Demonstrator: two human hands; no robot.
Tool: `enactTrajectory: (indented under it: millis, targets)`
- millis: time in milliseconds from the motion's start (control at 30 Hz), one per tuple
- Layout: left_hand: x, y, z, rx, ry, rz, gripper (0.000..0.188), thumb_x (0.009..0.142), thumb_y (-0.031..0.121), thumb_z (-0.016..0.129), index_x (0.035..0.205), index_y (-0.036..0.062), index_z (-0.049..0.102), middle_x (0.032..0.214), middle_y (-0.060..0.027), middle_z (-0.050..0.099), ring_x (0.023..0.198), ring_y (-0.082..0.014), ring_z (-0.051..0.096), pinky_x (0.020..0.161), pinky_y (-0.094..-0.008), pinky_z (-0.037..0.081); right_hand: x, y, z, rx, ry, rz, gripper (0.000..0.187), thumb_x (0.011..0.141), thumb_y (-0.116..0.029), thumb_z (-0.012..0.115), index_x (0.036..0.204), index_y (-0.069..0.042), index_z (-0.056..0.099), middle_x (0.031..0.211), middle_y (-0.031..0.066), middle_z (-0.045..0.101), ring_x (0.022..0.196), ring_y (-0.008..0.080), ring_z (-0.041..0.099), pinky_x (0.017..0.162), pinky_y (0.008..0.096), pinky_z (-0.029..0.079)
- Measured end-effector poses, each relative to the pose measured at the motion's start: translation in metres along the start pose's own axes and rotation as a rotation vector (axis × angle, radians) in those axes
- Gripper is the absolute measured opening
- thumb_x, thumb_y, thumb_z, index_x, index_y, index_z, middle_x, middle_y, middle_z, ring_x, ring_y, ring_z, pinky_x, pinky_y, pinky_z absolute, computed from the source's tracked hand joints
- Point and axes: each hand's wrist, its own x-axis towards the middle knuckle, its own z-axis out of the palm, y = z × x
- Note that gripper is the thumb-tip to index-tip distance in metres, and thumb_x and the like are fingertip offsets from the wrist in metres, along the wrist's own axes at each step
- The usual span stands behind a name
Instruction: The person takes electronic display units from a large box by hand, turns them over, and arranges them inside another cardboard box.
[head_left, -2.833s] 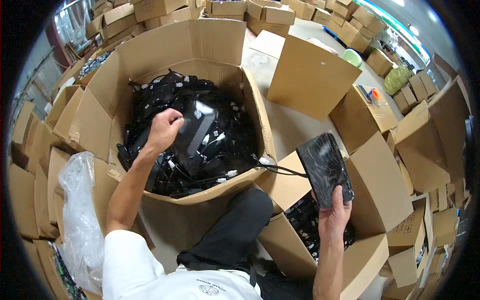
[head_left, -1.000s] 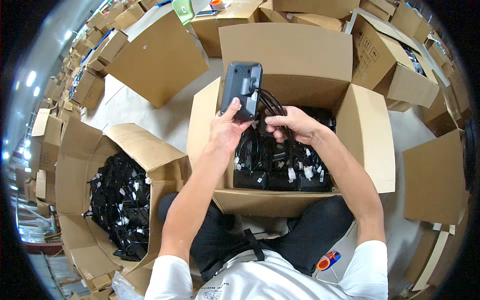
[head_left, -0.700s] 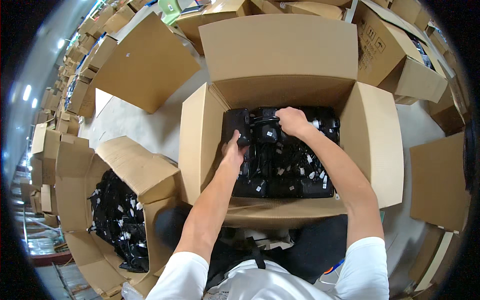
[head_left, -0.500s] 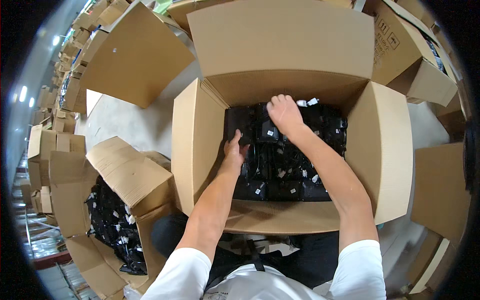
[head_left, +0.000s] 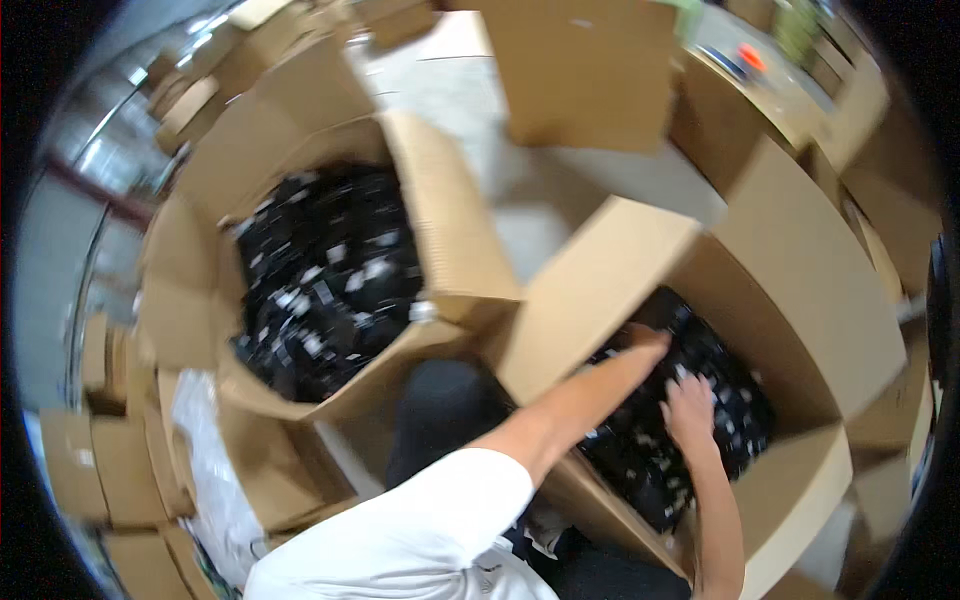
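Observation:
Black plastic parts (head_left: 640, 470) with cables and small white connectors fill an open cardboard box (head_left: 790, 490) at the right. Both my arms reach into it. My left hand (head_left: 648, 345) is low inside by the left flap, touching the parts; its fingers are blurred and partly hidden, so I cannot tell what it holds. Beside it, to the right and nearer, my right hand (head_left: 688, 410) lies over the parts with its fingers apart, close to a white connector. The picture is smeared by motion.
Another open box (head_left: 455, 200) at the left holds a heap of similar black parts (head_left: 330, 280) with white connectors. Clear plastic film (head_left: 205, 440) hangs at the lower left. A tall cardboard panel (head_left: 590, 80) stands at the back, and stacked cartons (head_left: 80, 460) line the left side.
My view has swung to the left, so the box with my hands now appears at the right and tilted. The second box shows much more fully. My hands are closer together.

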Motion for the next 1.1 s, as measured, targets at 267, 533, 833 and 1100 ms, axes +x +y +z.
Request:
enactTrajectory:
  millis: [267, 533, 833, 1100]
  targets:
    - [-0.157, 0.057, -0.226, -0.181, -0.758, 0.999, 0.03, 0.092, 0.025, 0.064, 0.097, -0.0041, 0.069, 0.088, -0.0109, 0.072, 0.075, -0.0166, 0.069, 0.069, -0.0297, 0.054, -0.063, -0.013, -0.033, -0.002, -0.5, 0.129, 0.035, 0.081, -0.025, 0.074, 0.105, -0.001, 0.066, 0.102, 0.0234, 0.065, 0.094, 0.0419, 0.064, 0.086, 0.0466, 0.052]
    - [-0.171, -0.148, -0.499, 0.308, 0.332, 0.585, 0.038, 0.088, 0.036, 0.069, 0.101, -0.0004, 0.07, 0.09, -0.0185, 0.071, 0.086, -0.0315, 0.069, 0.078, -0.0426, 0.054, -0.077, -0.036, -0.076, 0.014, -0.576, 0.266, 0.045, 0.089, -0.03, 0.07, 0.127, -0.006, 0.062, 0.12, 0.0198, 0.064, 0.113, 0.0364, 0.061, 0.095, 0.0469, 0.05]
    - [-0.08, -0.386, -0.606, 0.783, 0.568, 0.245, 0.063, 0.065, 0.029, 0.088, 0.11, -0.0001, 0.056, 0.112, -0.021, 0.065, 0.107, -0.0392, 0.063, 0.088, -0.0496, 0.053, -0.069, -0.032, -0.006, -0.06, -0.843, 0.161, 0.037, 0.093, -0.035, 0.062, 0.11, -0.003, 0.066, 0.107, 0.0161, 0.07, 0.103, 0.036, 0.067, 0.084, 0.05, 0.055]
    - [-0.043, -0.401, -0.632, 0.538, 0.947, 0.609, 0.013, 0.085, 0.009, 0.061, 0.084, -0.0037, 0.058, 0.082, -0.0275, 0.063, 0.084, -0.0465, 0.063, 0.073, -0.0552, 0.048, -0.088, -0.029, -0.027, 0.023, -0.659, 0.184, 0.039, 0.089, -0.036, 0.062, 0.113, -0.004, 0.067, 0.107, 0.0213, 0.07, 0.103, 0.0401, 0.065, 0.088, 0.0498, 0.053]
